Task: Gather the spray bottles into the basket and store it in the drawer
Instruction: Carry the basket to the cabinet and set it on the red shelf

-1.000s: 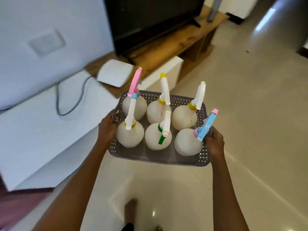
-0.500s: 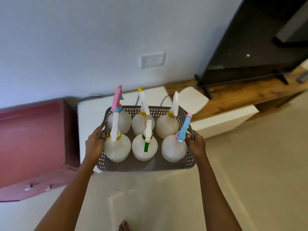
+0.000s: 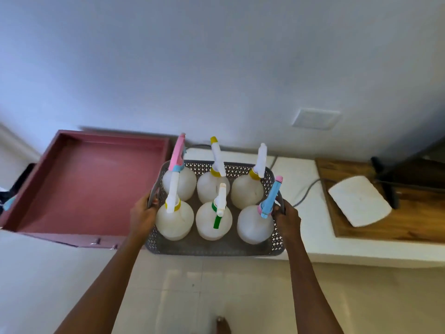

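I hold a grey perforated basket (image 3: 214, 248) in the air in front of me, level. My left hand (image 3: 144, 214) grips its left handle and my right hand (image 3: 287, 219) grips its right handle. Several round white spray bottles (image 3: 213, 220) stand upright inside in two rows, with pink, yellow, white, green and blue spray heads. To the left, just beyond the basket's left edge, a dark pink drawer (image 3: 89, 186) stands pulled open with nothing in it.
A low white ledge (image 3: 320, 247) runs along the wall behind the basket, with a grey cable (image 3: 304, 194) on it. On the right is a wooden TV stand (image 3: 409, 222) with a white flat device (image 3: 360, 201) and a TV leg. Pale tiled floor lies below.
My view has swung left while I carry the basket. The open pink drawer has come fully into view beside it, and the TV stand has slid to the right edge.
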`<state>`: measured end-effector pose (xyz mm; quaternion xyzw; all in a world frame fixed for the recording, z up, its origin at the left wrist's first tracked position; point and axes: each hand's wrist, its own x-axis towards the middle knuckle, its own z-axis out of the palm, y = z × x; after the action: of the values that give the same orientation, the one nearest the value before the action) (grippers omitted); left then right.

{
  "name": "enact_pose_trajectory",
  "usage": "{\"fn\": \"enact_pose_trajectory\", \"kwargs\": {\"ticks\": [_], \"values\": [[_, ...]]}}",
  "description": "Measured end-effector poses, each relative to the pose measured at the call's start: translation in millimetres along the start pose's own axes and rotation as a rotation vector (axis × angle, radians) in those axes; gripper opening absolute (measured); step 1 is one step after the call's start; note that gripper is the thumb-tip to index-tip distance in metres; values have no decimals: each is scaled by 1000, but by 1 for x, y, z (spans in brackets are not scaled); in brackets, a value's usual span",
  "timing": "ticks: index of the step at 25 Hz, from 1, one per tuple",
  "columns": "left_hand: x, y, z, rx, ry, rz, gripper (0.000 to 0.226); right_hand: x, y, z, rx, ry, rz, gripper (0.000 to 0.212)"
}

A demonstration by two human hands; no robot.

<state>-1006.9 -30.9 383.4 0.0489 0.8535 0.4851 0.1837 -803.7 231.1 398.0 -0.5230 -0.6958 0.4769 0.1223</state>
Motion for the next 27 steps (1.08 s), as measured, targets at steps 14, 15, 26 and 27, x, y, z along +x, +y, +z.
{"fn": "enact_pose_trajectory", "kwargs": {"ticks": [14, 15, 26, 27], "values": [[134, -65, -205, 37, 231, -38, 43, 15, -136, 266, -40, -199, -195, 34], [150, -71, -220, 65, 235, -6, 43, 15, -143, 289, -34, -199, -188, 35], [255, -143, -273, 187, 205, -18, 80, 10, -139, 432, 20, -113, -94, 34], [260, -150, -270, 204, 218, -47, 69, 9, -136, 437, 16, -112, -91, 34]]}}
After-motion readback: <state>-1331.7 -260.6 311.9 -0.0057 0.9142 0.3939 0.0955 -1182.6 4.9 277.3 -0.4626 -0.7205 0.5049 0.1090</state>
